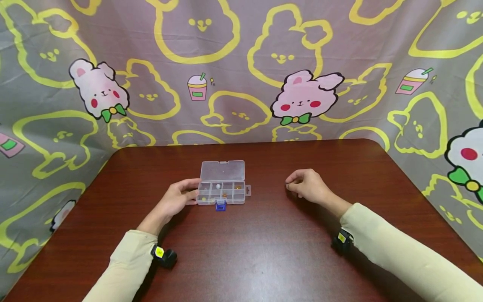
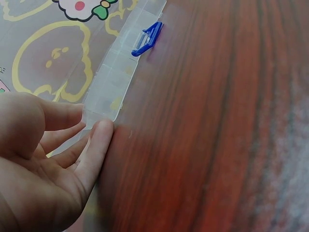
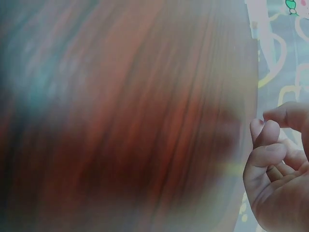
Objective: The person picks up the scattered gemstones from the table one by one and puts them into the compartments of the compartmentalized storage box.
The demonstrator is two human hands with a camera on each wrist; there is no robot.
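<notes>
A clear plastic compartment box [image 1: 237, 197] lies on the table with its lid [image 1: 222, 171] raised at the back. Its blue latch [image 1: 220, 206] hangs at the front. Inside, in separate compartments, are a white bead [image 1: 218, 186] and some small yellow and orange pieces. My left hand [image 1: 177, 199] holds the box by its left end; in the left wrist view its fingertips touch the box's corner. Well right of the box, my right hand [image 1: 311, 186] is low over the table, its thumb and fingertips pinching a tiny item mostly hidden by them, its kind unclear.
The brown wooden table [image 1: 241, 251] extends around both hands. Behind it hangs a curtain [image 1: 234, 75] with cartoon rabbits and drinks. A small camera is strapped to each wrist.
</notes>
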